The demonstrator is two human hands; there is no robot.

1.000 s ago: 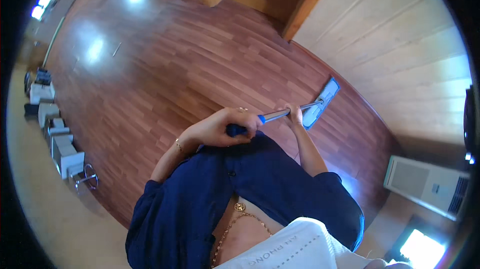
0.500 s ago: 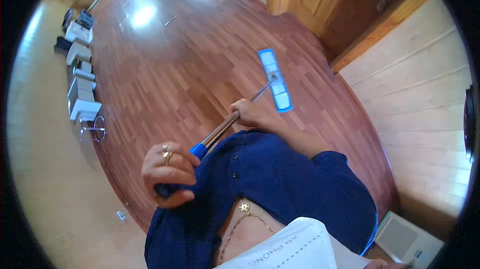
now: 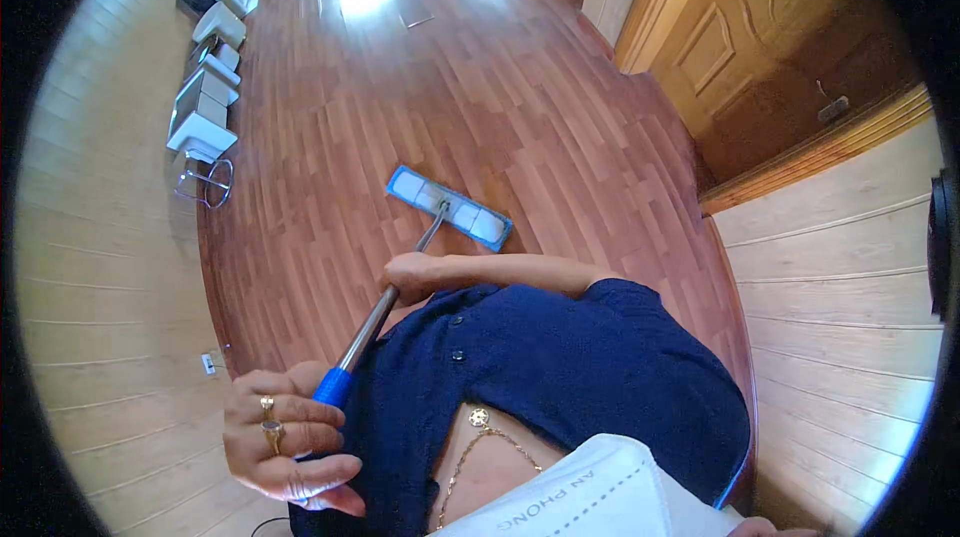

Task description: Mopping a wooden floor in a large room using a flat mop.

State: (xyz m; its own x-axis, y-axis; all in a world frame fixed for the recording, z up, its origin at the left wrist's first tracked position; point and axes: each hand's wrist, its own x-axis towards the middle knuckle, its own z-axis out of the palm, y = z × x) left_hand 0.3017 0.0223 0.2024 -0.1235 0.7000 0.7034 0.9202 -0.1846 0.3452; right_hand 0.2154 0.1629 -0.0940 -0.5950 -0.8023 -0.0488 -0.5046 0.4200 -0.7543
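Observation:
A flat mop with a blue and white head (image 3: 449, 207) lies on the reddish wooden floor (image 3: 480, 77) in front of me. Its metal pole (image 3: 372, 322) runs back toward my body and ends in a blue grip. My left hand (image 3: 283, 439), with two gold rings, is closed around that blue grip at the lower left. My right hand (image 3: 410, 275) grips the pole higher up, closer to the mop head. My dark blue shirt fills the lower middle of the view.
Several white and grey chairs or boxes (image 3: 203, 117) line the pale panelled wall on the left. A wooden door (image 3: 770, 57) stands at the upper right beside another pale panelled wall (image 3: 840, 277). Bright light reflects off the floor at the top.
The mop head has swung from the right side, by the wall, to the floor ahead of me at centre left. My view turned, and my left hand dropped lower on the grip.

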